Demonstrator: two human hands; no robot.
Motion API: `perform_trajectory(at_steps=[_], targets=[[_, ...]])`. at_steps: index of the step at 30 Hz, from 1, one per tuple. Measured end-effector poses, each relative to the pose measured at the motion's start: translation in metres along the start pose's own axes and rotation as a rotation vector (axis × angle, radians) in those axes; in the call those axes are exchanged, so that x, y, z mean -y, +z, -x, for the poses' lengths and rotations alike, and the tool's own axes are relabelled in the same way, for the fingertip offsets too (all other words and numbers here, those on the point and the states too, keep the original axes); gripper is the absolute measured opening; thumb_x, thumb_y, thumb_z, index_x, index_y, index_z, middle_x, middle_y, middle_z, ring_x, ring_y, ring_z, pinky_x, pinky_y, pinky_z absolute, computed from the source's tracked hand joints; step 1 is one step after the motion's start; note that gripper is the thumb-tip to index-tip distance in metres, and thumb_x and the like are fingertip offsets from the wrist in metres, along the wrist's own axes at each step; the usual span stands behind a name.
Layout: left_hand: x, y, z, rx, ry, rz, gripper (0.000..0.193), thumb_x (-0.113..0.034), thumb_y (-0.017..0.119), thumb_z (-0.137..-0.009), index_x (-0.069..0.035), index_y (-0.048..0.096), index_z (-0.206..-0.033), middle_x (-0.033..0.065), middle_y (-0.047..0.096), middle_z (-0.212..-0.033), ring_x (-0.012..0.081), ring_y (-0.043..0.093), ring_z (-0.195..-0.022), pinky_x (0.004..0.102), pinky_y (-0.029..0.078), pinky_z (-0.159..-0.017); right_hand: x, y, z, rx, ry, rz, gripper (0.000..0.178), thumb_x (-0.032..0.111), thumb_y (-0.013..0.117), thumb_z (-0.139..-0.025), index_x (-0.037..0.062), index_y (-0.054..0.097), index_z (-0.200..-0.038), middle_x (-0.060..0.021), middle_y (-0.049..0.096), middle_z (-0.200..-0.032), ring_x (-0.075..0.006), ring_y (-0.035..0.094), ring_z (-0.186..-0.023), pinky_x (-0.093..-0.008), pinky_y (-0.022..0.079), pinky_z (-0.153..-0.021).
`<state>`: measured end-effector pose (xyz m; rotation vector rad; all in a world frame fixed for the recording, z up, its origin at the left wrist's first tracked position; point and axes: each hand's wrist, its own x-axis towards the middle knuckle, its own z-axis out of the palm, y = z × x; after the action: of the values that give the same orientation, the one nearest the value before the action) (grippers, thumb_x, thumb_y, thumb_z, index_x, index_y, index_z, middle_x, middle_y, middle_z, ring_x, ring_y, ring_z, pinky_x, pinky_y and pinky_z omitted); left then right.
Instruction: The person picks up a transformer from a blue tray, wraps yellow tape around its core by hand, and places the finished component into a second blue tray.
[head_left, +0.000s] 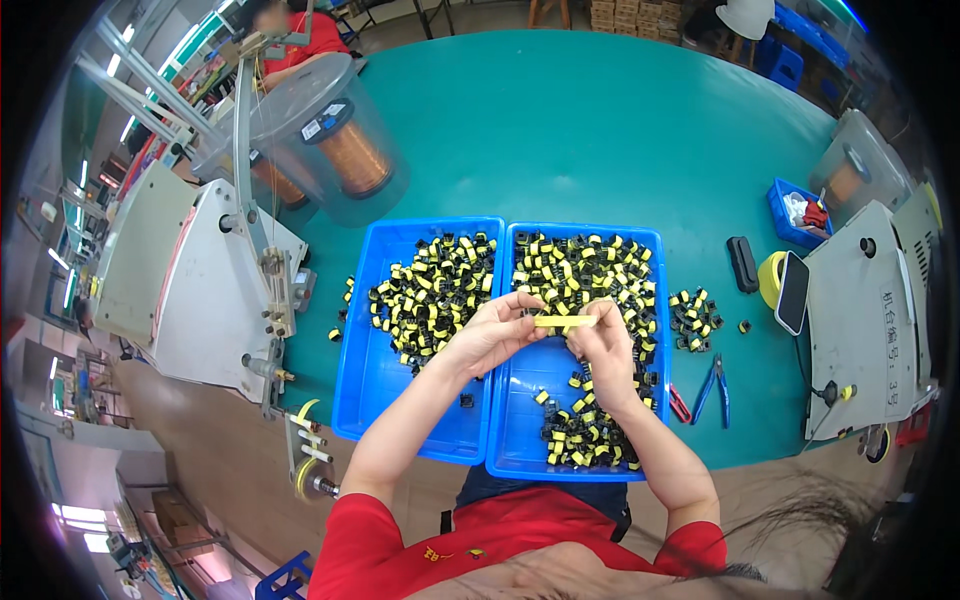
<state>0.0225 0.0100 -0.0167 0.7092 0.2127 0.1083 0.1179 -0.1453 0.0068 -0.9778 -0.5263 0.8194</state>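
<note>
My left hand (492,335) and right hand (603,350) meet above the seam between 2 blue plastic trays, and between them I pinch a short strip of yellow tape (563,321), stretched flat and level. My left grip is clamped on its left end, fingertips together; my right grip is closed on its right end. Whether a small part sits behind the strip I cannot tell, since my fingers cover that spot

The left tray (372,385) holds a loose heap of small black blocks banded in yellow (430,290); the right tray (530,455) holds many more of them (585,270), partly hidden under my right wrist. A smaller cluster (694,320) lies on the smooth teal table (600,130), near blue-handled cutters (712,385) and a roll of yellow tape (771,278) half covered by a dark flat thing. Left of me stands a grey metal machine (190,280) with glossy copper wire spools (355,155) under clear round covers; its far edge is cut off and bent by the lens
</note>
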Motion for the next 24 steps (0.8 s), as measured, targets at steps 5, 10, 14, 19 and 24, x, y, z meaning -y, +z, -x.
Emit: perform_trajectory(at_steps=[5,10,14,19,24], targets=[[0.006,0.001,0.000,0.162,-0.055,0.070,0.034,-0.012,0.070,-0.080,-0.006,0.049,-0.105,0.0068,0.057,-0.094,0.0140,0.055,-0.083,0.0240,0.046,-0.077,-0.012,-0.001,-0.003,-0.022,-0.082,0.015,0.040,-0.007,0.062,-0.077,0.0121,0.030,-0.093,-0.0016,0.033,-0.094,-0.0079,0.041,-0.085,-0.0235,0.039,-0.079],[0.010,0.010,0.002,0.095,-0.028,0.021,0.035,-0.010,0.071,-0.078,-0.007,0.047,-0.103,0.0054,0.056,-0.097,0.0133,0.056,-0.083,0.0227,0.046,-0.075,-0.015,-0.002,-0.005,-0.028,-0.048,-0.031,0.046,-0.008,0.064,-0.076,0.0135,0.026,-0.091,-0.0017,0.033,-0.090,-0.0106,0.049,-0.082,-0.0240,0.042,-0.075],[0.011,0.010,0.004,0.086,-0.012,0.063,0.036,-0.008,0.072,-0.077,-0.007,0.047,-0.103,0.0057,0.055,-0.099,0.0132,0.056,-0.083,0.0217,0.047,-0.073,-0.015,-0.001,-0.005,-0.048,-0.057,0.030,0.048,-0.010,0.064,-0.074,0.0137,0.025,-0.090,-0.0014,0.034,-0.088,-0.0148,0.056,-0.079,-0.0279,0.048,-0.073],[0.010,0.007,0.004,0.109,-0.043,0.043,0.035,-0.006,0.071,-0.078,-0.006,0.047,-0.105,0.0056,0.054,-0.098,0.0131,0.057,-0.080,0.0208,0.048,-0.070,-0.014,-0.001,-0.006,-0.050,-0.062,0.048,0.047,-0.010,0.063,-0.075,0.0134,0.025,-0.091,-0.0014,0.035,-0.087,-0.0158,0.057,-0.079,-0.0289,0.049,-0.072],[0.010,0.009,0.003,0.123,-0.043,0.050,0.036,-0.007,0.071,-0.077,-0.004,0.049,-0.106,0.0051,0.056,-0.095,0.0133,0.058,-0.079,0.0216,0.048,-0.070,-0.017,-0.005,-0.006,-0.029,-0.065,0.064,0.044,-0.010,0.062,-0.077,0.0126,0.026,-0.090,-0.0017,0.036,-0.084,-0.0147,0.054,-0.081,-0.0277,0.048,-0.072]])
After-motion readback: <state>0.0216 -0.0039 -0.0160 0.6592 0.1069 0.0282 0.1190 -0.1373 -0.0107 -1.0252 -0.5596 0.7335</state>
